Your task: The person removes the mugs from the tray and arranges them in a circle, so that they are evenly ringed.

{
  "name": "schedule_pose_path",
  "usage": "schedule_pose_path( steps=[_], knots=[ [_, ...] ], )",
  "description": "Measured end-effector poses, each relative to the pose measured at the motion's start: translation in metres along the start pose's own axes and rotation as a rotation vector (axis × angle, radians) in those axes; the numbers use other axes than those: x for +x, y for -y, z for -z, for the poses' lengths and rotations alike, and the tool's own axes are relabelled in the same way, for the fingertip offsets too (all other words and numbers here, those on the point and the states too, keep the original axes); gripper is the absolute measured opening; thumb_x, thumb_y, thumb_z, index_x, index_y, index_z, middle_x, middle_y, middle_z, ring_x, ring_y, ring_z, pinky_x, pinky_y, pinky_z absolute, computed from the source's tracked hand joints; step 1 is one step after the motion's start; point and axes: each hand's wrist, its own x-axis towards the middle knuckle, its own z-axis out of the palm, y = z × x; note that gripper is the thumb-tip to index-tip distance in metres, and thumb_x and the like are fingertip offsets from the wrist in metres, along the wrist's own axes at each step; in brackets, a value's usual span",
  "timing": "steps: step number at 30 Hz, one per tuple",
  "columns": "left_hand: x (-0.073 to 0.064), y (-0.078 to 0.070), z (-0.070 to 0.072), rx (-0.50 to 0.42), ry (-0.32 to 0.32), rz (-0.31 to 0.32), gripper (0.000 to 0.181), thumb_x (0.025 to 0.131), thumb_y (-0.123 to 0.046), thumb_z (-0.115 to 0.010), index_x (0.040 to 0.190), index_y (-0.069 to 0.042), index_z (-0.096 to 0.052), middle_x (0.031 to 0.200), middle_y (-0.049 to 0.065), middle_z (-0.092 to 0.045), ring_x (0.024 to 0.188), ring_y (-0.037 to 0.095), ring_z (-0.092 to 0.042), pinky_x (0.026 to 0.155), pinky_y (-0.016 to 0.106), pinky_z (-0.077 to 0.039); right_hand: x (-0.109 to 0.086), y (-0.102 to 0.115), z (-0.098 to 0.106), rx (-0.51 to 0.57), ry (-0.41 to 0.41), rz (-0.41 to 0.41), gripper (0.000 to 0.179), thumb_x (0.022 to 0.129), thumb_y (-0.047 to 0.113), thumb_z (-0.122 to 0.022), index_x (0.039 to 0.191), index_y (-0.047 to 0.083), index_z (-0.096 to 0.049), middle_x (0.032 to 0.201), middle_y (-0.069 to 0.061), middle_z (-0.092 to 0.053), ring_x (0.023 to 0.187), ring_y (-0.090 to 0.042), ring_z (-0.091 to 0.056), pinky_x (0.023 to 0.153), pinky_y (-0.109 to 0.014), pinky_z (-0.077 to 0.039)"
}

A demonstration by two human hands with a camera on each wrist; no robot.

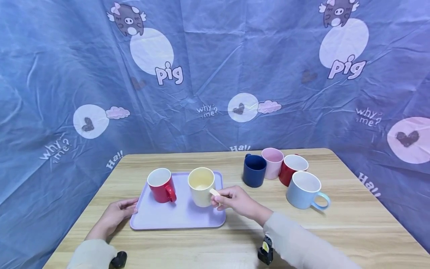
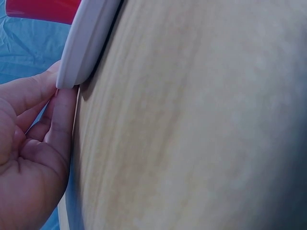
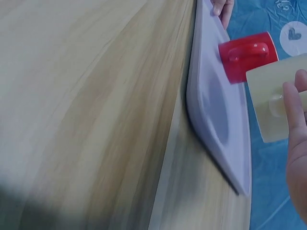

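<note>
My right hand (image 1: 236,201) pinches the handle of a pale yellow mug (image 1: 202,186), which is upright over the right half of a lilac tray (image 1: 181,220). In the right wrist view the yellow mug (image 3: 268,122) hangs off the tray's surface, its handle between my fingers. A red mug (image 1: 161,186) with a white inside stands on the tray's left half, handle toward the front right. At the tray's left edge my left hand (image 1: 115,216) holds the rim, and the left wrist view shows thumb and fingertips meeting the tray edge (image 2: 86,43).
Right of the tray, toward the back, cluster a navy mug (image 1: 254,173), a pink mug (image 1: 273,164), another red mug (image 1: 285,172) and a light blue mug (image 1: 300,194). They stand on a wood-grain table (image 1: 188,250). A blue patterned cloth (image 1: 208,74) hangs behind it.
</note>
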Motion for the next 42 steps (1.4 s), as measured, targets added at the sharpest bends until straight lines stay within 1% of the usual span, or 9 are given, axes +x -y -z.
schedule_pose_path(
  steps=[4,7,12,18,22,25,28,35,42],
  knots=[
    [0.000,0.001,0.001,-0.011,0.004,-0.008,0.051,0.087,0.004,-0.062,0.130,0.020,-0.041,0.120,0.028,-0.058,0.091,0.001,-0.060,0.082,0.021,-0.053,-0.013,-0.001,0.014,-0.031,0.038,0.007,0.028,0.096,0.008,-0.056,0.106,-0.017,-0.062,0.091,-0.018,-0.067,0.085,-0.016,-0.064,0.078,-0.047,-0.056],
    [0.001,0.001,0.001,-0.011,0.002,-0.009,0.050,0.087,0.004,-0.062,0.130,0.020,-0.042,0.119,0.028,-0.058,0.091,0.002,-0.060,0.082,0.021,-0.053,-0.023,-0.002,0.024,-0.056,0.058,0.010,0.027,0.097,0.010,-0.055,0.105,-0.015,-0.062,0.091,-0.014,-0.067,0.086,-0.017,-0.065,0.076,-0.042,-0.057],
    [0.001,0.001,0.001,-0.001,-0.001,-0.009,0.050,0.087,0.003,-0.063,0.130,0.020,-0.042,0.120,0.029,-0.058,0.093,0.004,-0.060,0.083,0.022,-0.053,-0.039,-0.002,0.040,-0.064,0.071,0.000,0.028,0.097,0.010,-0.055,0.106,-0.016,-0.061,0.092,-0.013,-0.067,0.085,-0.016,-0.065,0.076,-0.038,-0.057],
    [0.000,0.000,0.000,-0.009,0.001,-0.011,0.049,0.087,0.004,-0.062,0.130,0.020,-0.042,0.121,0.030,-0.057,0.093,0.004,-0.060,0.083,0.022,-0.053,-0.060,-0.004,0.057,-0.086,0.073,0.000,0.029,0.097,0.008,-0.055,0.106,-0.019,-0.059,0.090,-0.012,-0.067,0.083,-0.013,-0.063,0.078,-0.042,-0.056],
    [0.000,0.000,0.000,-0.002,0.001,-0.012,0.049,0.087,0.003,-0.062,0.130,0.019,-0.043,0.121,0.029,-0.057,0.094,0.005,-0.060,0.083,0.022,-0.053,-0.073,-0.007,0.066,-0.075,0.077,0.025,0.029,0.097,0.006,-0.053,0.107,-0.021,-0.057,0.091,-0.009,-0.067,0.085,-0.011,-0.063,0.079,-0.050,-0.053],
    [0.000,0.000,0.000,-0.002,0.001,-0.010,0.049,0.088,0.003,-0.061,0.130,0.019,-0.043,0.121,0.029,-0.057,0.094,0.005,-0.060,0.083,0.022,-0.053,-0.082,-0.009,0.073,-0.057,0.076,0.038,0.029,0.097,0.004,-0.051,0.107,-0.023,-0.055,0.091,-0.005,-0.068,0.086,-0.010,-0.063,0.080,-0.049,-0.053],
    [0.000,0.000,0.000,-0.005,-0.001,-0.009,0.049,0.088,0.004,-0.061,0.130,0.020,-0.043,0.122,0.029,-0.057,0.094,0.005,-0.060,0.083,0.022,-0.052,-0.091,-0.010,0.080,-0.041,0.072,0.049,0.028,0.098,0.003,-0.050,0.105,-0.024,-0.054,0.091,-0.002,-0.069,0.087,-0.009,-0.064,0.080,-0.045,-0.054],
    [-0.001,-0.001,-0.001,-0.005,-0.002,-0.001,0.050,0.087,0.004,-0.062,0.130,0.020,-0.042,0.122,0.029,-0.057,0.096,0.008,-0.061,0.083,0.023,-0.053,-0.110,-0.009,0.096,-0.059,0.055,0.078,0.024,0.097,-0.001,-0.048,0.103,-0.024,-0.053,0.091,-0.005,-0.069,0.087,-0.010,-0.064,0.077,-0.043,-0.056],
    [0.000,0.000,-0.002,-0.002,-0.010,-0.010,0.049,0.087,0.004,-0.061,0.129,0.020,-0.043,0.120,0.029,-0.058,0.092,0.004,-0.060,0.082,0.021,-0.053,-0.127,-0.008,0.108,-0.072,0.046,0.070,0.021,0.098,-0.004,-0.045,0.103,-0.022,-0.053,0.094,-0.007,-0.068,0.088,-0.011,-0.064,0.078,-0.044,-0.056]
  ],
)
